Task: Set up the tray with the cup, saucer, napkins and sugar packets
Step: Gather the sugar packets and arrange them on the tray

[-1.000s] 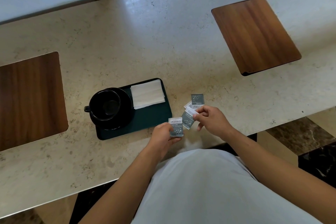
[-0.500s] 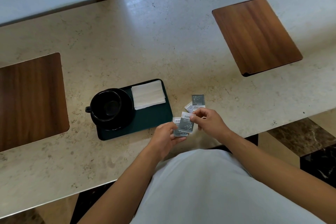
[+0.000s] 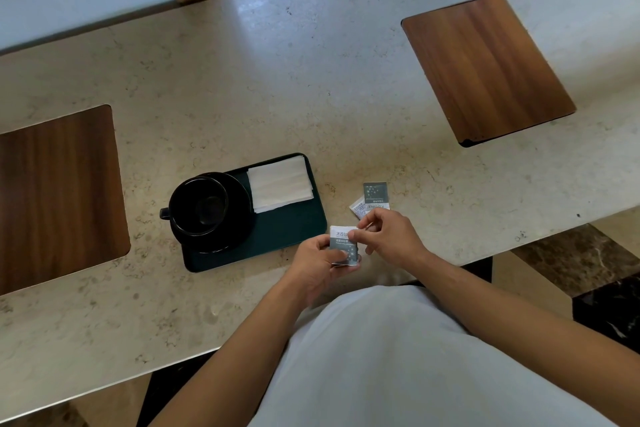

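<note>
Left hand (image 3: 320,262) and right hand (image 3: 388,236) pinch stacked packets (image 3: 343,246) beside the tray (image 3: 287,229). Cup (image 3: 199,206), saucer (image 3: 239,215), napkins (image 3: 280,185) on tray; two packets (image 3: 374,196) on counter (image 3: 311,97).

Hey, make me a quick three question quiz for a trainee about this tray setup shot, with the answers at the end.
1. True or false: the napkins lie on the tray, beside the saucer.
2. Which hand holds the sugar packets in hand: A) the left hand alone, B) the right hand alone, C) both, left gripping and right pinching the top edge?
3. Fill in: the loose sugar packets lie on the ____, right of the tray.

Key: 1 true. 2 C. 3 counter. The cup stands on the saucer, and no packet is on the tray yet.
</note>
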A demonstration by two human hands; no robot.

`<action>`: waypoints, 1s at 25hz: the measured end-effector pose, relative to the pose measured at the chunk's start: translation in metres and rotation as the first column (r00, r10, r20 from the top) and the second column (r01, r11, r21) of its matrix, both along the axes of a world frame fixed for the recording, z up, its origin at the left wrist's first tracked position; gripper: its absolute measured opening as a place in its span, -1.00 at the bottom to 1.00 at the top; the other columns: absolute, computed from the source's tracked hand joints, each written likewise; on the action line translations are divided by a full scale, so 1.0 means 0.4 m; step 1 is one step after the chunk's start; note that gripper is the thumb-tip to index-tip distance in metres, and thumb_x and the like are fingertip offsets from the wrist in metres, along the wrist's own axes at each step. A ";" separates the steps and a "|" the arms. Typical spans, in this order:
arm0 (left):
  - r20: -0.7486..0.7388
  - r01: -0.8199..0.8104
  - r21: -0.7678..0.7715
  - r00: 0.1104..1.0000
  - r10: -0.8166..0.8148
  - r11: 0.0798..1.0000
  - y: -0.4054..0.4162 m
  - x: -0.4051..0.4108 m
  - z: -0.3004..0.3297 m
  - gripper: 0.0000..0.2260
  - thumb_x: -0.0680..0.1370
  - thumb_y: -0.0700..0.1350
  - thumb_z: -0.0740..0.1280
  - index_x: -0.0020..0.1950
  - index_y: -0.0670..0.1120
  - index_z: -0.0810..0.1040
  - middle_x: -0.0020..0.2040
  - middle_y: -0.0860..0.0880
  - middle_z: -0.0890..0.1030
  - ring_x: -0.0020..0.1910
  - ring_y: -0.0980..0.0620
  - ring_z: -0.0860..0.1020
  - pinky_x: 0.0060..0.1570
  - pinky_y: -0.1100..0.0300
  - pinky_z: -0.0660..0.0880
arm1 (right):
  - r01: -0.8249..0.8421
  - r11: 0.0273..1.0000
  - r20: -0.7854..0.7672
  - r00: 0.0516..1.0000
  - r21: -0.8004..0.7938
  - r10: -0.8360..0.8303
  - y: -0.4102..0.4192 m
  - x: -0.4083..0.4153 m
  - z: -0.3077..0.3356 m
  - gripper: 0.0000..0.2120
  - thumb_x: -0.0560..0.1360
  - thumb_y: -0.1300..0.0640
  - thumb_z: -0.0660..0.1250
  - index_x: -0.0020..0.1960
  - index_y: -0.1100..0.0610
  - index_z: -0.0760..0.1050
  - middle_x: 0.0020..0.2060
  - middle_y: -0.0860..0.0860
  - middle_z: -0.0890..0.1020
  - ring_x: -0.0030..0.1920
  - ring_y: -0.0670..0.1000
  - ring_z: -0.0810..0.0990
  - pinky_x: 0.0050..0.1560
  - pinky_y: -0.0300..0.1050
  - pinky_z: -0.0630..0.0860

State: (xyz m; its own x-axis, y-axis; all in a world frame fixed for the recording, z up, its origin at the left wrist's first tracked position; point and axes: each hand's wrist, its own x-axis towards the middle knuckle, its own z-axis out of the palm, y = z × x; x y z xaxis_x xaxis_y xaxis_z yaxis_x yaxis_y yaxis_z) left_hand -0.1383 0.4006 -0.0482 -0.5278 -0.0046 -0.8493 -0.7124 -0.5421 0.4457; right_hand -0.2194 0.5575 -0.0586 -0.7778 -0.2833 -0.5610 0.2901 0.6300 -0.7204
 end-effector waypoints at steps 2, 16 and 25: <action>0.018 -0.005 -0.023 1.000 0.005 1.000 0.000 -0.001 -0.003 -0.71 0.56 -0.47 0.33 0.26 -0.30 0.55 0.15 -0.31 0.65 0.04 -0.25 0.72 -0.06 0.01 0.68 | 0.038 0.999 -0.021 0.999 0.026 -0.038 0.003 -0.014 -0.011 -0.82 0.53 -0.04 0.47 -0.10 0.05 0.56 -0.25 -0.05 0.70 -0.36 -0.11 0.66 -0.41 -0.35 0.48; 0.058 -0.070 -0.036 0.996 0.072 0.997 -0.026 -0.028 -0.007 -0.83 0.60 -0.40 0.27 0.14 -0.29 0.59 0.10 -0.31 0.67 0.08 -0.31 0.69 0.07 -0.12 0.67 | 0.079 0.897 -0.192 0.981 0.435 0.007 0.000 -0.104 -0.037 -0.49 0.45 -0.08 0.53 0.24 0.12 0.42 0.18 0.09 0.48 0.03 0.07 0.58 0.02 0.01 0.58; 0.024 -0.090 0.027 0.996 0.090 0.996 -0.031 -0.036 0.015 -0.81 0.62 -0.36 0.24 0.19 -0.33 0.57 0.11 -0.35 0.68 0.05 -0.29 0.71 -0.03 -0.02 0.68 | 0.065 0.907 -0.281 0.958 0.415 0.060 -0.012 -0.097 -0.037 -0.40 0.44 0.06 0.52 0.38 0.17 0.36 0.28 0.15 0.46 0.26 0.13 0.43 0.22 -0.01 0.49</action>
